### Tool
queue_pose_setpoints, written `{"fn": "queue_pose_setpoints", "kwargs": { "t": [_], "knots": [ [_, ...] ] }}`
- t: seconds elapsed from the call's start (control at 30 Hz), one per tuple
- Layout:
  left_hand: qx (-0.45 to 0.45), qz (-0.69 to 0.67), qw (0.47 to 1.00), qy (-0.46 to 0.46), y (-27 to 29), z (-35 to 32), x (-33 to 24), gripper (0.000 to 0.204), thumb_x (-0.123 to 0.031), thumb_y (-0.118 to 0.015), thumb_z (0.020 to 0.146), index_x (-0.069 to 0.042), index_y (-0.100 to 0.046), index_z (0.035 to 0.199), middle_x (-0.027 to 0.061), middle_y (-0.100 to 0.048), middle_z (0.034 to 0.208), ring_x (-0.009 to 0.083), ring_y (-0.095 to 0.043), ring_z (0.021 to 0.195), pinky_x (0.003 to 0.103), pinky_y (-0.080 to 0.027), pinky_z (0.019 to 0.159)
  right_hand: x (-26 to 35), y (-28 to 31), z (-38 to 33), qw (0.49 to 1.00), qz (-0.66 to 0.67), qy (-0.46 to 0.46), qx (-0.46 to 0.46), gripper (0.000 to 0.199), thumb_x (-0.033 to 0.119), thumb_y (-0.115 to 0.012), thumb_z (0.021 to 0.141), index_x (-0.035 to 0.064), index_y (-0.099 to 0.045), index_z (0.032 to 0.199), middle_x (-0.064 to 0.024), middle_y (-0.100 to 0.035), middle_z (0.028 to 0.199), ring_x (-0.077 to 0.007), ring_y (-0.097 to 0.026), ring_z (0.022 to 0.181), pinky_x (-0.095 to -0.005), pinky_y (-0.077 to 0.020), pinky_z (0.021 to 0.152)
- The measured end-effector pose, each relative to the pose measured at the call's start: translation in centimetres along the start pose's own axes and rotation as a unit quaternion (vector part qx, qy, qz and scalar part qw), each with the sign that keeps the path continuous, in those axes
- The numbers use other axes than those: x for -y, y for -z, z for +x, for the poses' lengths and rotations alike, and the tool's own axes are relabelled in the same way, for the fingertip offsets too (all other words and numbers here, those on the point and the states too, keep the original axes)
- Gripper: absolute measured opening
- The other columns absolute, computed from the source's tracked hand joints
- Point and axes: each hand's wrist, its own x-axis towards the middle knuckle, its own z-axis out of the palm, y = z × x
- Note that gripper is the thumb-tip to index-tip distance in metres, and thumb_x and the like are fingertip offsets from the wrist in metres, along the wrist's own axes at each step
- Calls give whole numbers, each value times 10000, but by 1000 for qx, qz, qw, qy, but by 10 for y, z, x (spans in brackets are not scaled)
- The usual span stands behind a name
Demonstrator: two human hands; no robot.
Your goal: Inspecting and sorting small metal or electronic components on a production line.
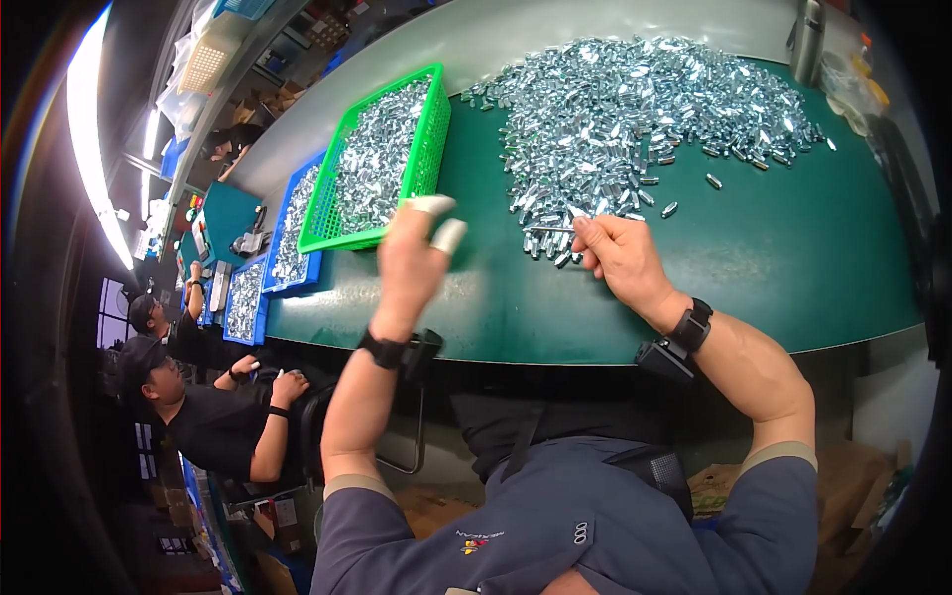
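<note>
"Parts (585, 149): appearance and place?"
"Small, elongated, glossy silver; heaped on the green tabletop (615, 317). Right hand's (629, 262) fingers pinch a thin rod (550, 229); left hand (411, 266) blurred, grip indeterminable."

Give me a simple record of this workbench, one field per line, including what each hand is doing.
Left hand: blurred, by the near corner of the green basket; white covers on two fingertips; grip unclear
Right hand: pinching a slender metal rod at the pile's near edge
Loose parts: big heap of small shiny metal pieces
Green basket: filled with similar pieces
Left of basket: blue trays, also holding metal pieces
Worktop: green
Nearby: seated co-worker in black
</note>
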Motion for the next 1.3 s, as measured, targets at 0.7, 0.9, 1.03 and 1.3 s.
{"fn": "queue_pose_setpoints", "kwargs": {
  "t": [0.7,0.9,1.03,1.3],
  "knots": [
    [97,-228,966,69,-49,-45,-43,185,-25,-791,859,-41,-695,1016,120,-694,1219,272,-649,1136,367,-516,976,-7,-6,-5,987,-140,20,70,332,272,-667,1023,0,-717,839,-25,-641,636,-83,-550,553,-293,-426,512],
    [98,-249,962,59,-49,-44,-50,192,-10,-795,849,-40,-696,1010,101,-715,1131,264,-675,1062,350,-544,914,-7,-8,-6,983,-167,37,70,384,304,-667,1012,10,-708,769,-72,-644,612,-169,-589,529,-348,-447,522],
    [72,-216,974,-14,-53,-40,-62,201,-15,-819,798,-36,-692,952,87,-712,996,302,-660,945,396,-544,812,-4,-9,-9,980,-180,38,82,413,326,-657,1012,21,-707,738,-102,-644,598,-230,-616,521,-380,-459,527],
    [106,-210,972,-22,-61,-42,-74,208,-10,-828,779,-29,-690,934,97,-674,915,316,-637,884,407,-528,770,-6,-12,-11,979,-189,27,78,450,367,-633,1022,29,-705,734,-109,-640,590,-254,-622,521,-397,-471,537]
  ]
}}
